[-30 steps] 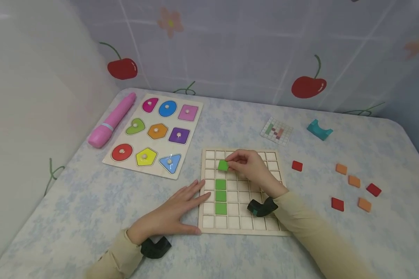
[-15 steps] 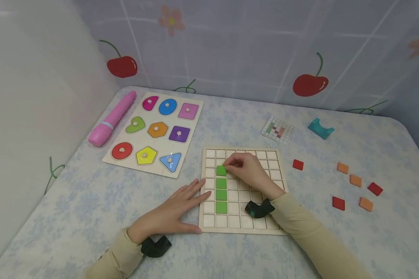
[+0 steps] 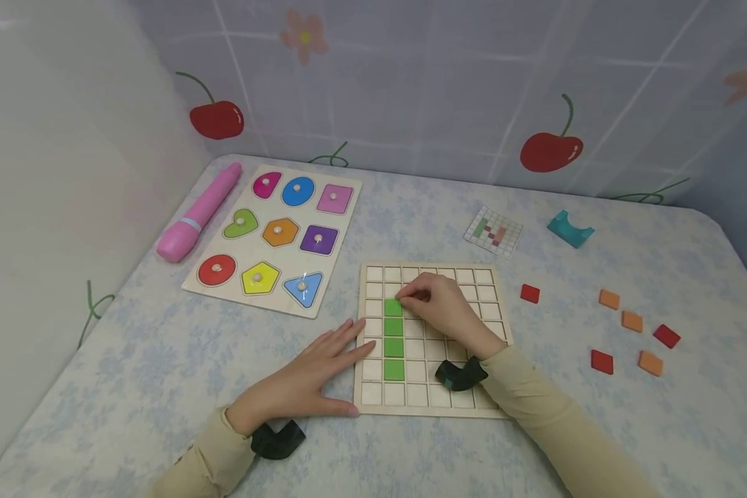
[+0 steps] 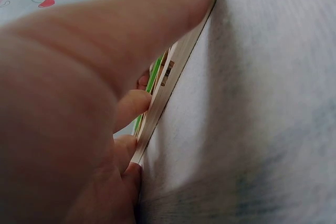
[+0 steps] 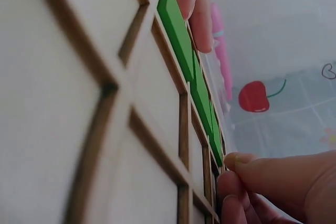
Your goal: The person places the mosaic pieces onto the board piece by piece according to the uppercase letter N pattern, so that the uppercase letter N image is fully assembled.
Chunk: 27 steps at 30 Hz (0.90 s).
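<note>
A wooden grid board (image 3: 437,412) lies on the table, with green tiles (image 3: 393,348) lined up in its second column. At the top of that line, my right hand (image 3: 445,310) pinches the right edge of a green tile (image 3: 392,308), which looks flat in its cell. The right wrist view shows the right thumb and curled fingers (image 5: 247,174) at the far end of the green row. Spread flat, my left hand (image 3: 305,380) rests by the board's left edge, some fingertips on the frame. In the left wrist view its thumb (image 4: 157,11) touches the board's side (image 4: 170,85).
A shape puzzle (image 3: 289,273) and a pink microphone-shaped object (image 3: 199,213) lie at the left. Behind the board are a small pattern card (image 3: 494,232) and a teal curved piece (image 3: 569,229). Red tiles (image 3: 602,362) and orange tiles (image 3: 631,321) lie scattered at the right.
The green tile in my right hand has come down toward me and now lies in line with the other green ones. My left hand has stayed where it was.
</note>
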Each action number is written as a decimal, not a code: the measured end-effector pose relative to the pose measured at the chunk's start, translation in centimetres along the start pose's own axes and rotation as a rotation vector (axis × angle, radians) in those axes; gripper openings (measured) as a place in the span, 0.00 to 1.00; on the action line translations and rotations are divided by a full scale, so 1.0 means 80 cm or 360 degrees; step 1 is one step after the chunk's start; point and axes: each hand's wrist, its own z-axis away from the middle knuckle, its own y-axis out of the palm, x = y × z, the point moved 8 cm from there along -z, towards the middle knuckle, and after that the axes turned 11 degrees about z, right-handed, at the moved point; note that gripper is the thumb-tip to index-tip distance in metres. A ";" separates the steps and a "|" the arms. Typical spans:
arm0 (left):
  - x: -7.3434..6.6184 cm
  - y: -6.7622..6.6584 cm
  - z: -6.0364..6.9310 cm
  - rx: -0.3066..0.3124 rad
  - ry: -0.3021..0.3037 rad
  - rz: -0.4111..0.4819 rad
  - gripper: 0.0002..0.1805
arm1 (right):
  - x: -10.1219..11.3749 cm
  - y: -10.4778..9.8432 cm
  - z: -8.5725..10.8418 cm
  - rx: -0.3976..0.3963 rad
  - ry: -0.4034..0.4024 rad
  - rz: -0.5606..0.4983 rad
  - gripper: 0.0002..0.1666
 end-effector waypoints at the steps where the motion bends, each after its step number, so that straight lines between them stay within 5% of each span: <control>1: 0.000 0.000 -0.001 0.0003 -0.0001 0.0001 0.48 | -0.001 -0.002 0.001 0.0004 0.0000 -0.0008 0.06; 12: 0.001 -0.001 0.007 -0.0027 -0.0029 -0.0009 0.49 | -0.039 -0.062 0.043 0.0013 0.0133 -0.0249 0.15; 15: 0.000 0.001 0.007 -0.0018 -0.0025 0.0015 0.49 | -0.066 -0.094 0.076 -0.0064 0.0219 -0.0168 0.18; 27: -0.004 -0.001 0.002 -0.0031 0.0043 -0.0009 0.49 | -0.211 -0.208 0.246 -0.0434 0.0895 -0.0068 0.23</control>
